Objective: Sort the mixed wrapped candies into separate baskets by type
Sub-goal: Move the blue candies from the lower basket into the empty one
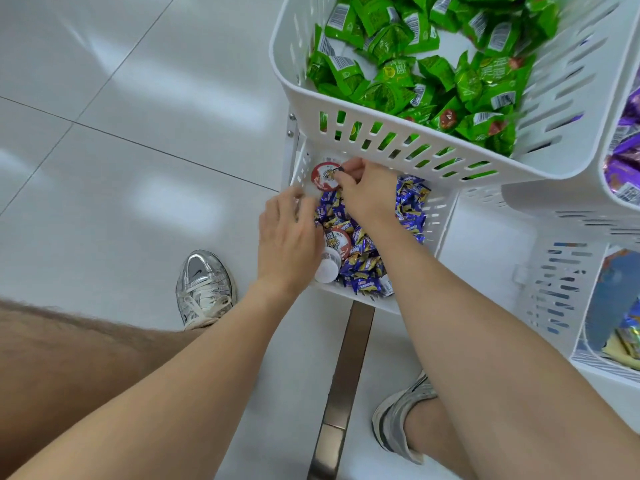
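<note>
A low white basket (349, 293) holds many blue and gold wrapped candies (410, 206) mixed with small white cups that have red tiger lids. My right hand (367, 192) pinches the edge of one red-lidded cup (323, 176) at the basket's far left corner. Another red-lidded cup (338, 241) lies among the candies, and a white cup (327, 268) lies on its side beside it. My left hand (289, 237) hovers over the basket's left side with fingers curled; I cannot see anything in it.
A white basket (381, 133) on the tier above is full of green wrapped candies (415, 74). Purple packets (623, 157) fill a basket at the right edge. A lower right basket (561, 289) holds other packets. My feet in silver shoes stand on the pale tiled floor.
</note>
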Available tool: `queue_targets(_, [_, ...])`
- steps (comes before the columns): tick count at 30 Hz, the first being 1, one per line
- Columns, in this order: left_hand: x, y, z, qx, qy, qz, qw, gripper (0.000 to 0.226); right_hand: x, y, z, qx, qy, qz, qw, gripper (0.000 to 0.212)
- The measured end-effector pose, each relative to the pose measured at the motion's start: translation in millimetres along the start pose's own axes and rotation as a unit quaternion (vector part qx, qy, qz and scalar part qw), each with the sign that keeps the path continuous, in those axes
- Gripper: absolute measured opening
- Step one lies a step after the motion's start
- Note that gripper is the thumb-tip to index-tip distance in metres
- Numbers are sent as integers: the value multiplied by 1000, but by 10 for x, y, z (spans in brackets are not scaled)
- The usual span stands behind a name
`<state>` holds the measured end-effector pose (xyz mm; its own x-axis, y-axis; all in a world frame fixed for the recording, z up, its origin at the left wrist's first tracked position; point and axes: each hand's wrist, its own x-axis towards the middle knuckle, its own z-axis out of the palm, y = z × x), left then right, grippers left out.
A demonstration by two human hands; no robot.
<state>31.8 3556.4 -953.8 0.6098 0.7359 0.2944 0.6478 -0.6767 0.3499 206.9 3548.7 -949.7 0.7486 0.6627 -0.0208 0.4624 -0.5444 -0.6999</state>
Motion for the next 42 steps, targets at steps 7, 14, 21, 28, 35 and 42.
queue_targets(7, [-125,-56,82,-104,-133,45,985,26,228,-73,368,-60,5,12,998,19])
queue_targets(14, [-78,-116,-50,-105,-154,66,980,44,146,-106,326,-164,29,14,986,21])
queue_targets(21, [-178,80,-135,-24,-215,32,976,57,-74,-36,60,-295,33,-76,952,26])
queue_targets(28, [-241,168,-155,-92,-196,11,976,40,-743,125,-389,-269,108,-38,956,44])
queue_targets(35, [-261,74,-234,-145,-68,-12,987,31,-970,435,-652,-187,-15,-44,981,51])
queue_targets(42, [-170,7,-241,-72,-56,-9,996,36,-886,372,-670,-19,77,-39,996,6])
